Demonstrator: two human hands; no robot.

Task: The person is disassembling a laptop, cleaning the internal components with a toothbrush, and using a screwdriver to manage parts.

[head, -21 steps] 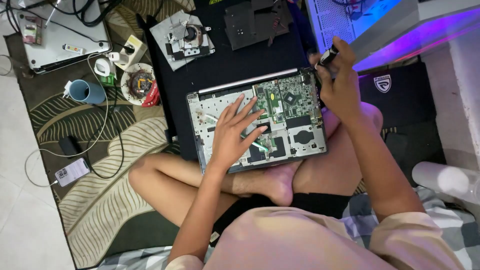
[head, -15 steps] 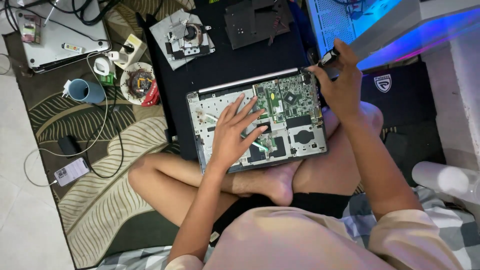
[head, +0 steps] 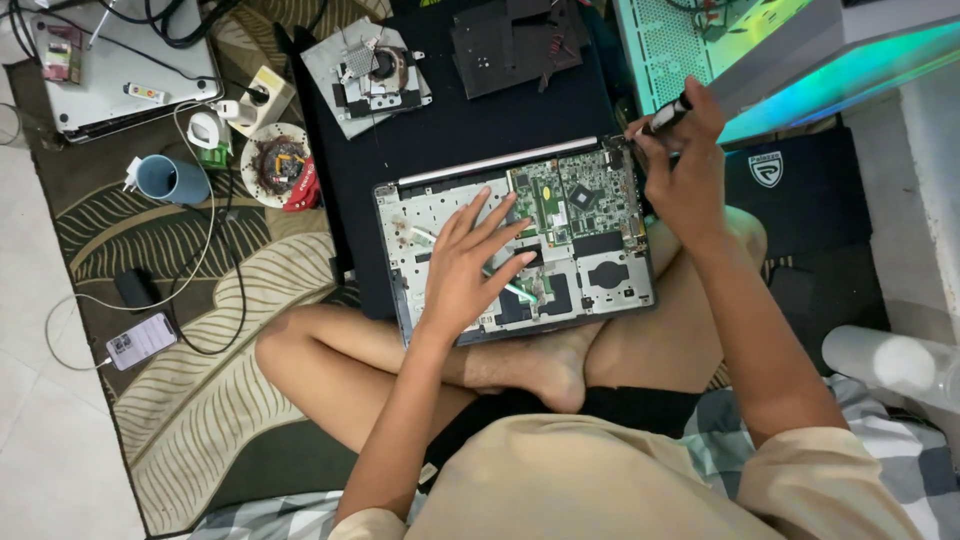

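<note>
Beige short-sleeved shirt, black shorts, bare legs and feet.

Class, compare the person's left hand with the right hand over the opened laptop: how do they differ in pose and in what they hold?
The left hand lies flat, fingers spread, on the opened laptop; the right hand is curled, raised at its top right corner. The left hand holds nothing; the right hand grips a black screwdriver. Both are bare and work on the same laptop.
</note>
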